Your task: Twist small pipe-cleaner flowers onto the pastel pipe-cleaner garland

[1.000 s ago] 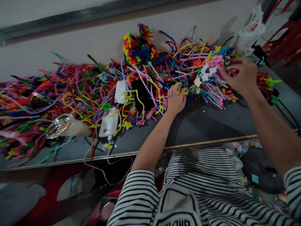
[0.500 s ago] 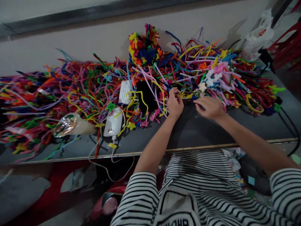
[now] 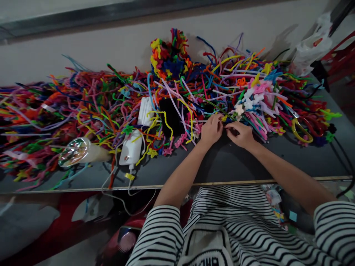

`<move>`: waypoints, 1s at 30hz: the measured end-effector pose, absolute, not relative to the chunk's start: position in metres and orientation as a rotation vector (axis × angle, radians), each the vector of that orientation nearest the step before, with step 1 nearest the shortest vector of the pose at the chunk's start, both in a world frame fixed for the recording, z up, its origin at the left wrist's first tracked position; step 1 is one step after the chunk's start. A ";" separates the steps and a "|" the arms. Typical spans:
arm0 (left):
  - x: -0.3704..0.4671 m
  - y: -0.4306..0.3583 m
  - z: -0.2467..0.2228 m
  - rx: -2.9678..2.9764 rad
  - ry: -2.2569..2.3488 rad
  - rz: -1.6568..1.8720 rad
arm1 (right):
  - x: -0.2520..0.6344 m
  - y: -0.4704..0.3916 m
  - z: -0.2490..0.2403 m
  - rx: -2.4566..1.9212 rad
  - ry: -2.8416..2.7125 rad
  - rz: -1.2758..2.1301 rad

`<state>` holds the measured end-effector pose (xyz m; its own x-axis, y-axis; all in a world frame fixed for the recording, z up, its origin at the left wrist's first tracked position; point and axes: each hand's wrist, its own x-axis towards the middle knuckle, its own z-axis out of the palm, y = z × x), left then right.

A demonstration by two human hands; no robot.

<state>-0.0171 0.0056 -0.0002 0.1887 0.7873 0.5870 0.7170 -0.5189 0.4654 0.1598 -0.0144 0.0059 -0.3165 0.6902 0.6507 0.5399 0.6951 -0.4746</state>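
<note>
- A dark gray table (image 3: 222, 166) runs along a pale wall (image 3: 105, 44), heaped with colorful fuzzy stems (image 3: 93, 90).
- A white plastic bag (image 3: 312, 48) is near its far right corner.
- The person's left hand (image 3: 212, 130) and right hand (image 3: 242, 135) nearly meet at the stems' front edge, fingers curled; whether either grips anything cannot be told.

Your shirt (image 3: 155, 240) is striped black and white; the table (image 3: 277, 162) is dark grey, edged in tan. From your ten to one o'clock, pipe cleaners (image 3: 94, 88) mix pink, orange, purple, green, blue and yellow. At twelve you have white flowers (image 3: 251, 99), at eleven a white charger (image 3: 129, 149), at one yellow-handled scissors (image 3: 295, 129).
</note>
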 end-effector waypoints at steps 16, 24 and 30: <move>-0.020 0.009 0.005 2.298 1.768 1.042 | 0.167 -0.011 0.007 -1.413 -1.857 0.414; -0.020 0.011 0.005 2.441 1.567 0.934 | 0.168 -0.005 -0.001 -1.475 -1.864 0.369; -0.020 0.012 -0.001 2.439 1.575 0.968 | 0.168 -0.006 -0.002 -1.415 -1.772 0.327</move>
<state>-0.0202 0.0116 -0.0008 0.2711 0.8445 0.4618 0.7934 -0.4677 0.3896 0.1685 -0.0063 -0.0017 -0.0264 0.9000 0.4351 0.6850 0.3333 -0.6478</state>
